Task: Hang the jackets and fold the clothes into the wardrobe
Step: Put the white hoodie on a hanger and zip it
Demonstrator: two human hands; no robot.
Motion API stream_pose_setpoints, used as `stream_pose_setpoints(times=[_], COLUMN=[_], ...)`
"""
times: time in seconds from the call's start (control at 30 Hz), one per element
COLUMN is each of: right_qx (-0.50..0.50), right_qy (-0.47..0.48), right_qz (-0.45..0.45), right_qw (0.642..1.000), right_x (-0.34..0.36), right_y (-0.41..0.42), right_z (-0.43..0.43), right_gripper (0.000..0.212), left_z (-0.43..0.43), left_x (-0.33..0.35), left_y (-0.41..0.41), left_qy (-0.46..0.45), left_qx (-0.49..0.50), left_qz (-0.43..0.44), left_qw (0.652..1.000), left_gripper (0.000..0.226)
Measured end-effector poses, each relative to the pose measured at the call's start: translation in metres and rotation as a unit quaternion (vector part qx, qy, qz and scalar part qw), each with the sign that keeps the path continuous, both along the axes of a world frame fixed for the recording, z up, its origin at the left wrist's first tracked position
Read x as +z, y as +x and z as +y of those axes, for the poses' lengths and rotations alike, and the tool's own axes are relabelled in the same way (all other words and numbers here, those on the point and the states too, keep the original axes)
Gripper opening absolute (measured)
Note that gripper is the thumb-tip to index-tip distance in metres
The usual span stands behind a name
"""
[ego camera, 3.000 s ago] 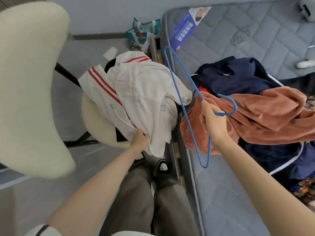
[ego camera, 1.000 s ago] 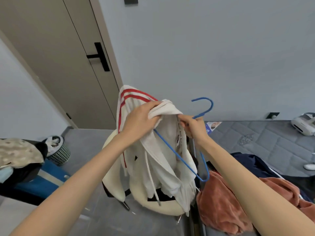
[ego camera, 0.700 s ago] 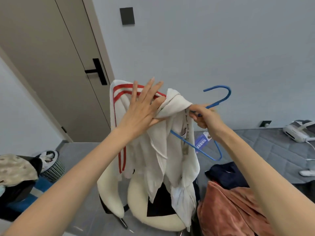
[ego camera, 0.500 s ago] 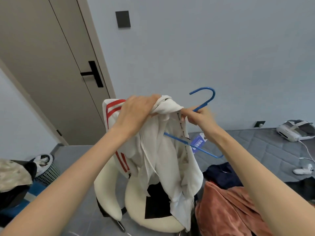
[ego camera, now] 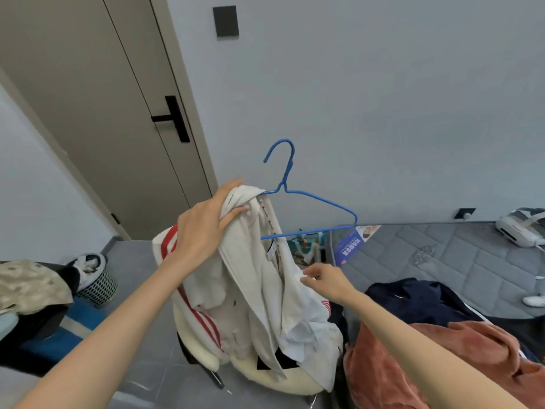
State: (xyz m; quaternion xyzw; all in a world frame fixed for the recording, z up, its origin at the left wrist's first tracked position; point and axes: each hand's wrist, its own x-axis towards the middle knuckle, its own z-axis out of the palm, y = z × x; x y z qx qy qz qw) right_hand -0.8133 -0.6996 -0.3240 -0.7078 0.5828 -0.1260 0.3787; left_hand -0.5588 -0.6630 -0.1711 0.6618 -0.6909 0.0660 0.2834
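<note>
unfolded clothes (ego camera: 427, 346) are left on the bed (ego camera: 442, 255). the white jacket (ego camera: 259, 293) is met low by the right grip (ego camera: 324, 280), pinching or not cannot be told; its shoulder is clenched by the left grip (ego camera: 203, 228) over the blue hanger (ego camera: 312, 199), half threaded, not yet hung.

Bedroom corner in soft, even light, with pale grey-blue wall (ego camera: 383, 98) ahead.
Grey-brown door (ego camera: 88, 113) at left, fitted with black lever handle (ego camera: 174, 118); black square plate (ego camera: 226, 20) high on wall; dark socket (ego camera: 464, 213) low at right, just above grey quilted mattress (ego camera: 427, 261). Grey floor (ego camera: 141, 349) below. Cream upholstered chair (ego camera: 265, 382) at centre, just beside mattress edge. Mesh basket (ego camera: 97, 287) on floor at left, near door frame.
</note>
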Motion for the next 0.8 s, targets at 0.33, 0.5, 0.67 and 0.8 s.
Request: stream_pose_setpoints(times=[0.33, 0.5, 0.67, 0.8], right_qx=[-0.059, -0.118, -0.285, -0.249], right_qy=[-0.015, -0.06, 0.01, 0.015], right_qz=[-0.082, 0.0, -0.063, -0.068], right_qw=[0.995, 0.991, 0.957, 0.966], right_x=[-0.025, -0.031, -0.022, -0.007], right_y=[0.069, 0.051, -0.004, -0.022], right_z=[-0.014, -0.03, -0.06, -0.067], right_gripper=[0.031, 0.007, 0.025, 0.025], left_z=[0.021, 0.024, 0.024, 0.025], left_x=[0.016, 0.011, -0.023, -0.058], left_y=[0.022, 0.045, 0.084, 0.102], left_qy=[-0.025, -0.016, 0.002, 0.054], left_qx=[0.026, 0.029, -0.019, -0.024], left_qz=[0.133, 0.18, 0.286, 0.283], left_qw=[0.99, 0.983, 0.958, 0.957], left_gripper=[0.045, 0.042, 0.036, 0.031])
